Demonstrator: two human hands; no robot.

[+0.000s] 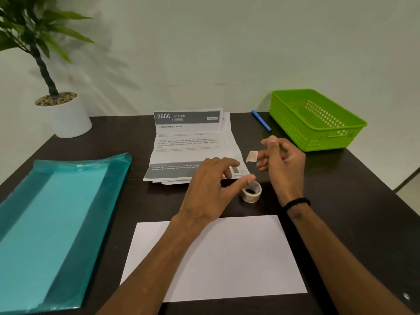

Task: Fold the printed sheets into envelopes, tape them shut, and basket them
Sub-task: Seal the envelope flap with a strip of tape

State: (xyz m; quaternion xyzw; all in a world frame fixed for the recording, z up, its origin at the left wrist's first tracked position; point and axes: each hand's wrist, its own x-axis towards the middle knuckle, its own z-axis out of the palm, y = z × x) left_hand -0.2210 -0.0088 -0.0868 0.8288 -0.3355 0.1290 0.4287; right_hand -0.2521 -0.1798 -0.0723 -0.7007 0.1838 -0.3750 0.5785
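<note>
head | left hand [211, 185] spread wide, holding nothing, fingertips over printed sheets [186, 144], thumb just above tape roll [251, 192] | right hand [280, 160] loosely curled, small tape piece [251, 156] at fingertips | basket [316, 120] beyond right fingers

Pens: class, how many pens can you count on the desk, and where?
1. The blue pen lies at the far edge of the dark table, just left of the green basket. Others could be hidden under the papers.
</note>
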